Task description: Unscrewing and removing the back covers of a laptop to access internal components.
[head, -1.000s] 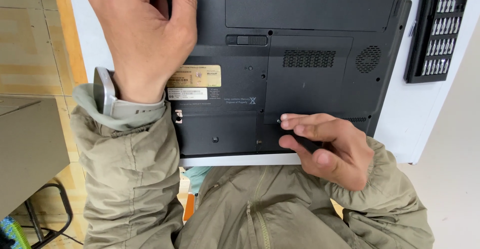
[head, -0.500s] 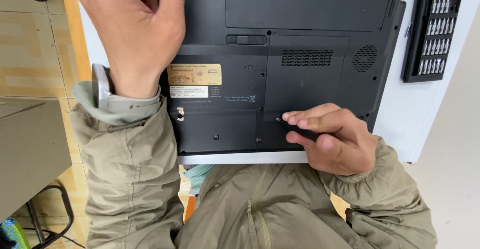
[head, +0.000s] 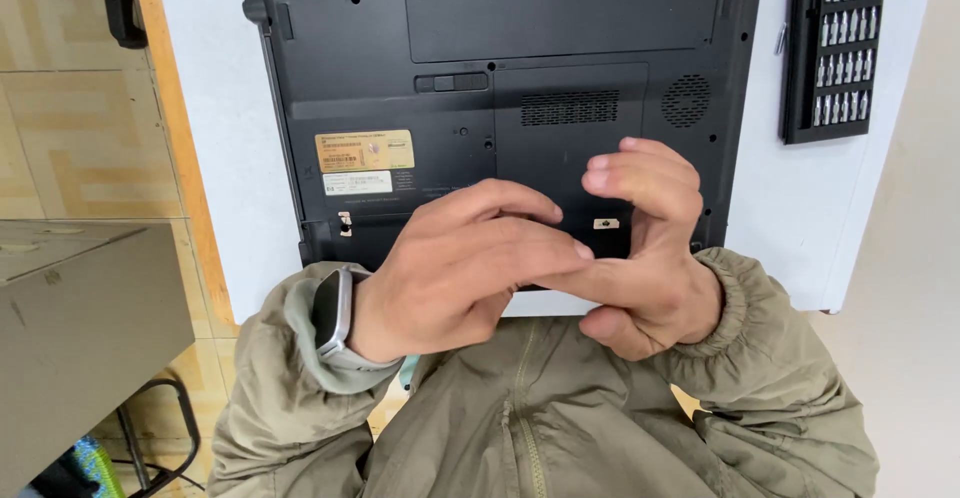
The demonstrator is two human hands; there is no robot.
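Note:
A black laptop [head: 500, 18] lies upside down on a white table [head: 230, 158], its base panels, vents and two stickers [head: 365, 150] facing up. Both hands meet over the laptop's near edge. My left hand [head: 450, 268], with a watch [head: 333, 310] on its wrist, stretches its bunched fingertips into the palm of my right hand [head: 650, 258]. My right hand is cupped, fingers curled over the base beside a small metal tab [head: 605, 224]. Anything held between the two hands is hidden.
A black case of several screwdriver bits [head: 835, 48] lies open on the table right of the laptop, with a loose bit [head: 779, 40] beside it. A grey cabinet [head: 80, 338] stands at lower left, beyond the table's wooden edge, above a tiled floor.
My left hand has left the laptop's far left corner and come down to my right hand. My right hand has lifted off the base and turned its palm; the dark tool it held is out of sight.

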